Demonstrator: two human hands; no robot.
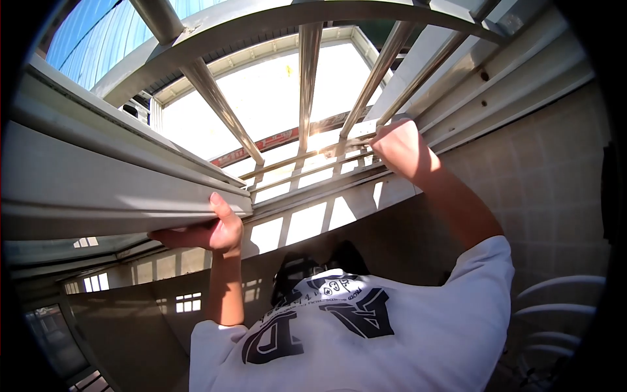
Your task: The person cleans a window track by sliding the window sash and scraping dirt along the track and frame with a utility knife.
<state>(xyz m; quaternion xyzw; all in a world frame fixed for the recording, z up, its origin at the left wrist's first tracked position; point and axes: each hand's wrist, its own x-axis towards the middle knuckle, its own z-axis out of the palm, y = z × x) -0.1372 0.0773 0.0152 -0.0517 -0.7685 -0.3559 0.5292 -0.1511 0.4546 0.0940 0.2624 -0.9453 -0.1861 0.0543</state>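
Observation:
A pale sliding window frame (117, 176) fills the left side, and my left hand (212, 228) grips its lower part, thumb on the near face and fingers bent under it. To the right, my right hand (398, 144) is closed in a fist at the sill track (313, 176), close to the foot of a metal bar (424, 81). What its fingers hold, if anything, is hidden. Sunlight and bar shadows fall across the sill between my hands.
Shiny metal bars (309, 85) and a curved rail (261, 19) stand outside the opening. A tiled wall (535, 176) is at the right, with white curved rails (562, 307) below it. Dark shoes (294, 271) show beneath the sill.

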